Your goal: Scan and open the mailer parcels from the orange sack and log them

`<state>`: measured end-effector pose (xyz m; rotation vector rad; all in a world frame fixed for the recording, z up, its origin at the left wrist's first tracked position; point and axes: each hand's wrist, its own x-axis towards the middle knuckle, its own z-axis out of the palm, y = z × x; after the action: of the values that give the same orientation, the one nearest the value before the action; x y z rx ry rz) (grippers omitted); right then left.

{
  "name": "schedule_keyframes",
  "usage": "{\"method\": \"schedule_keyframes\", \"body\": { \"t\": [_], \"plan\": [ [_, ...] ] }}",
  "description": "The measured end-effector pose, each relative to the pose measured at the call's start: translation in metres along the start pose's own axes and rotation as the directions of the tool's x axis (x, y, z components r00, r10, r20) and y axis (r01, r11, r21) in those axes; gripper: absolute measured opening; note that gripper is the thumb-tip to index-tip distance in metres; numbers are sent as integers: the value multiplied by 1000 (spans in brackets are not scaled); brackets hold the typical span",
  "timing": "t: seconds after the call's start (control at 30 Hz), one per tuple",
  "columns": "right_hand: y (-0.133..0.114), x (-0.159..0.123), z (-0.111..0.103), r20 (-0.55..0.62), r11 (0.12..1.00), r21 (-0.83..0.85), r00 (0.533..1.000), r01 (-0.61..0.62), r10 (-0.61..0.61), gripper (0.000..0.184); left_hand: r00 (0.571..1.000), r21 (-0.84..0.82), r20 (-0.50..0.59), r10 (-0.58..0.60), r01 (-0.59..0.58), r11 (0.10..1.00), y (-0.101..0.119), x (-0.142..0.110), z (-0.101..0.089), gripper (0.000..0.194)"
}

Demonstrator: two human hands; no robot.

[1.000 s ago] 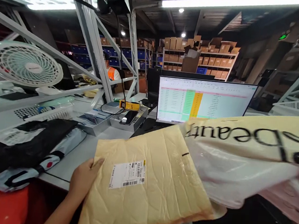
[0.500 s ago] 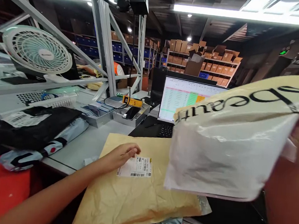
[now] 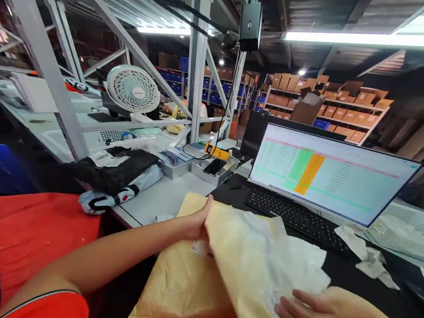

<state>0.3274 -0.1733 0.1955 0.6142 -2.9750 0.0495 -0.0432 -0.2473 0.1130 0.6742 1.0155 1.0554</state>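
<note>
The pale yellow mailer (image 3: 239, 241) sat at 5 o'clock in the view, slanting over a kraft padded mailer (image 3: 184, 286) at 6 o'clock; the 2 overlapped. The left hand (image 3: 197, 223) pinched the pale yellow mailer's left edge, thumb up along it, its other fingers mostly hidden. The right hand (image 3: 326, 315) was open, its fingers slightly spread and laid against the white, crumpled side of the same mailer. A shipping label (image 3: 199, 248) showed partly beneath the left hand.

A black keyboard (image 3: 296, 217) lay at 4 o'clock, with torn white paper (image 3: 374, 267) beyond its right end. The monitor (image 3: 330, 175) stood at 3 o'clock, showing a spreadsheet with 1 green and 1 orange column. A smartphone (image 3: 214, 167) rested in a grey tray (image 3: 215, 179) near the centre. A black plastic parcel (image 3: 128, 171) lay at 9 o'clock, a round fan (image 3: 133, 89) stood at 10 o'clock, and shelved cartons (image 3: 340, 114) filled 2 o'clock.
</note>
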Motion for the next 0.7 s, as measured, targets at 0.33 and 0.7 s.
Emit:
{"method": "schedule_keyframes", "body": {
  "t": [0.33, 0.7],
  "plan": [
    [-37, -125, 126, -108, 696, -539, 859, -474, 501, 56, 955, 355, -203, 216, -134, 925, -21, 11, 0, 70],
    [-44, -78, 103, -305, 465, 116, 414, -878, 858, 36, 945, 744, -50, 325, -181, 643, 0, 20, 10, 53]
  ]
}}
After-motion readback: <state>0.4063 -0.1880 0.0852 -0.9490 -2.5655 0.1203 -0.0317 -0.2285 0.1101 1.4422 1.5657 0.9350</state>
